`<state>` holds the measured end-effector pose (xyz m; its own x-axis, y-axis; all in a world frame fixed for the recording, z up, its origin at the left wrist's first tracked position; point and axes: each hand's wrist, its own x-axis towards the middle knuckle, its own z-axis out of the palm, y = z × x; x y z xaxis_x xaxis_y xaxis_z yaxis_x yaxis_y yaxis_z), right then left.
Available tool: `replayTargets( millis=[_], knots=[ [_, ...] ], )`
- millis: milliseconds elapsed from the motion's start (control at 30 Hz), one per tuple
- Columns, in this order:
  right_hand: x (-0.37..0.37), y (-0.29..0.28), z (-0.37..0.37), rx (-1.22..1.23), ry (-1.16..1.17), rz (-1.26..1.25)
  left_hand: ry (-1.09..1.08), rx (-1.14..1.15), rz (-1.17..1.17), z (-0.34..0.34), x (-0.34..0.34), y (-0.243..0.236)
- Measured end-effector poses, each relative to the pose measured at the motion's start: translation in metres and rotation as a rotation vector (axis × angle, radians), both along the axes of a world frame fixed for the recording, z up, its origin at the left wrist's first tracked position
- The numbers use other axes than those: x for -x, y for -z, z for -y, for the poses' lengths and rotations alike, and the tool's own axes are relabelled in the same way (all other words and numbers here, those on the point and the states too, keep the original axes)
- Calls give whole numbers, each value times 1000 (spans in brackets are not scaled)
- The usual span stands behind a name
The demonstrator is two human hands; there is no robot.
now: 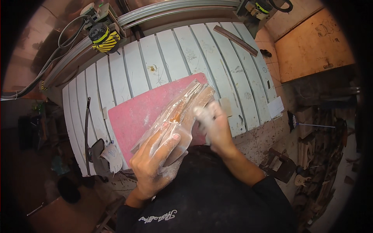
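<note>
A long piece of wood [188, 103], pale with dust and shiny in places, lies slantwise over a pink mat [136, 112], its near end close to my body. My left hand [155, 153] is closed on its near part, with the thumb and fingers along the top. Beside the wood's right edge is my right hand [217, 126], whitened with dust. Motion smears its fingers, so whether they hold anything cannot be made out. A tan square sheet [225, 107] lies just beyond it.
The mat rests on a white slatted table [171, 50]. A brown strip [235, 40] lies at the far right, a dark curved strip [87, 132] at the left. A machine head with yellow-black stripes [105, 40] hangs from a metal rail [175, 8] along the back.
</note>
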<state>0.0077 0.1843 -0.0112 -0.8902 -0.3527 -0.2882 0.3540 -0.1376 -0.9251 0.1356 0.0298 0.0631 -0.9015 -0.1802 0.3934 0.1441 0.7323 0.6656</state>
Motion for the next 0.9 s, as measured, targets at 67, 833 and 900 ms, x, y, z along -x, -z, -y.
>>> replayTargets(
  millis=[67,833,900],
  knots=[
    [-17,4,0,48,-63,-33,-5,-34,-25,1,-2,5],
    [-7,1,-5,56,-85,-230,7,-12,-25,-5,-2,6],
    [18,2,-8,-40,-35,-181,11,-5,-13,-7,-6,4]
  ],
)
